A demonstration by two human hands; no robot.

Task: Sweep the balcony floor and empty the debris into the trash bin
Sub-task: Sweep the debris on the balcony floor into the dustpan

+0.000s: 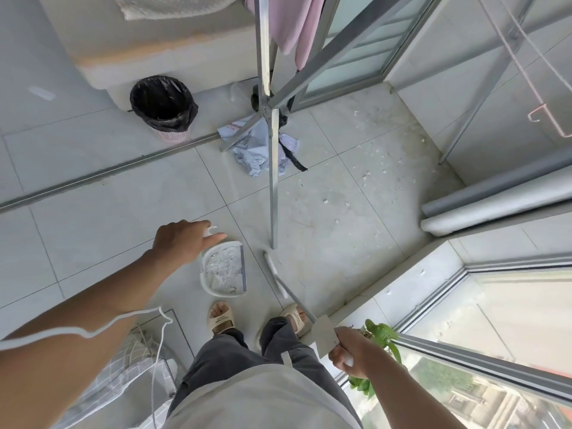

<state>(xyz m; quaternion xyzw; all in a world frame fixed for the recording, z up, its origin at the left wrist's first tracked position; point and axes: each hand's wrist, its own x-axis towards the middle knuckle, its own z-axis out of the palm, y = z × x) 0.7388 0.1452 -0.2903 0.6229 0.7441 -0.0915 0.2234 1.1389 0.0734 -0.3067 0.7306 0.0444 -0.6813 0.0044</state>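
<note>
A white dustpan [223, 269] full of white paper scraps stands on the tiled floor just ahead of my feet. My left hand [182, 239] is above its far-left end, fingers around the top of its white handle [208, 232]. My right hand [351, 351] grips the white handle of a broom whose head [275, 274] rests on the floor right of the dustpan. Small white debris bits [368, 174] lie scattered on the balcony tiles ahead right. A trash bin [164, 108] with a black liner stands at the far left by the wall.
A metal drying rack [272, 168] stands in the middle with pink cloth hanging above; crumpled paper and a bag [257, 147] lie at its base. A floor track [105, 171] crosses left. Rolled mats [495, 199] and a potted plant [380, 335] sit right.
</note>
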